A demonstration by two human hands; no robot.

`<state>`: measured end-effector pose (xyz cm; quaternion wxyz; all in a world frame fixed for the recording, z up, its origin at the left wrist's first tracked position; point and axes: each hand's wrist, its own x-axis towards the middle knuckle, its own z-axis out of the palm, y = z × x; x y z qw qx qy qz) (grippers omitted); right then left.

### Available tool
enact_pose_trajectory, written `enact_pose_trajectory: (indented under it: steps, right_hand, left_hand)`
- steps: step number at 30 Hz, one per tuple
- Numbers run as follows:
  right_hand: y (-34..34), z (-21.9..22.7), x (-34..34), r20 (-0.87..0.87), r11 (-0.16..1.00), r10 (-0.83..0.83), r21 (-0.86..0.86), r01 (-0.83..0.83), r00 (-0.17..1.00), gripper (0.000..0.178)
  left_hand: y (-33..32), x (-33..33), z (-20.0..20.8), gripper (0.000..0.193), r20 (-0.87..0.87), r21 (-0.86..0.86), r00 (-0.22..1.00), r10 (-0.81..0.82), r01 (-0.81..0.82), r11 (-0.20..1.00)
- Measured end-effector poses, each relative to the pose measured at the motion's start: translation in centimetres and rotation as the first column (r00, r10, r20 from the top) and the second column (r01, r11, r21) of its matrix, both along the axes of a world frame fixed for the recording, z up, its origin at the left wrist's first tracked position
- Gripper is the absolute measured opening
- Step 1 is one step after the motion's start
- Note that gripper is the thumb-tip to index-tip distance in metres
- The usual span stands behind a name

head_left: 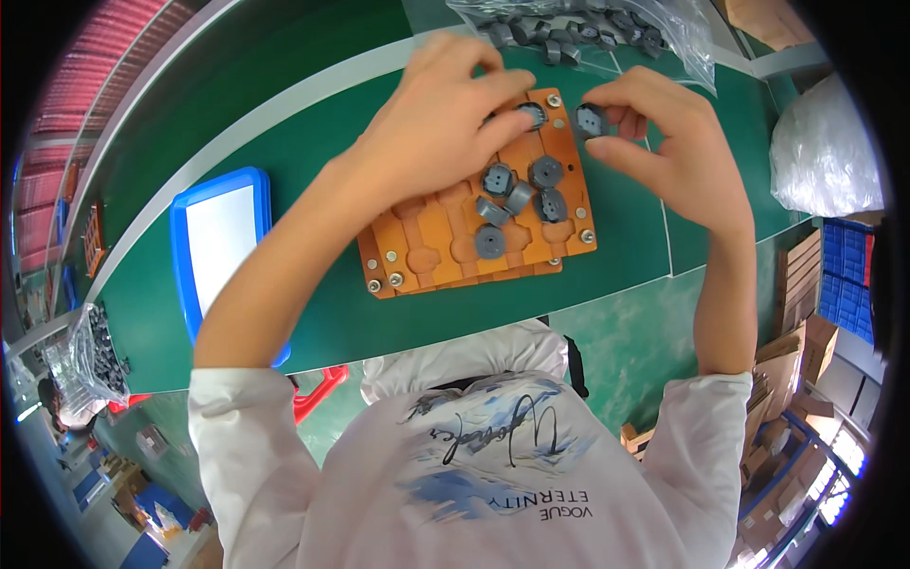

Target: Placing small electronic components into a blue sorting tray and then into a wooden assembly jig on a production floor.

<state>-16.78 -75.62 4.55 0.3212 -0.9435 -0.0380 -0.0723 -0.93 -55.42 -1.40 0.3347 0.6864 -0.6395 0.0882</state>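
Observation:
An orange-brown fixture board [566, 152] with keyhole-shaped recesses and metal studs at its corners lies on the green table. Over its far edge, my left hand [450, 119] has thumb and index finger closed about a dark grey round plastic part [534, 116]; its other fingers are curled. Just off the board's far right corner, my right hand [668, 133] pinches another dark grey round part [591, 120] between thumb and fingertips. Several loose grey parts, among them a round one [547, 172] and one on its side [518, 196], rest on the board's right half.
A clear plastic bag [697, 47] with many grey parts lies at the table's far edge. On the left sits a blue-framed white tray [223, 237]. A wrapped translucent bundle [825, 147] stands at the right, and cardboard boxes [817, 351] are beyond the table.

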Motion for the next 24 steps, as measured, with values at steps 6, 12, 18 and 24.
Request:
enact_pose_trajectory:
  steps: [6,12,18,24]
  right_hand:
    - [-0.3,0.3,2.8,0.035,0.998,0.055,-0.001,-0.055,0.998,0.033]
    - [0.8,2.0,6.4,-0.138,0.996,0.080,0.043,-0.075,0.987,0.034]
    - [-1.4,-1.9,6.5,-0.009,0.988,0.130,0.083,-0.129,0.991,0.034]
    - [-2.6,-2.3,6.3,-0.055,0.979,0.105,0.179,-0.094,0.993,0.036]
  left_hand:
    - [0.7,-4.6,2.6,0.039,-0.259,0.577,0.890,0.375,-0.169,0.799]
    - [-1.9,-3.1,2.8,0.019,-0.326,0.621,0.868,0.375,-0.102,0.777]
    - [-0.6,-2.3,3.0,0.021,-0.326,0.552,0.847,0.420,-0.190,0.812]
    - [-3.0,-4.9,0.5,0.027,-0.246,0.564,0.882,0.402,-0.207,0.799]
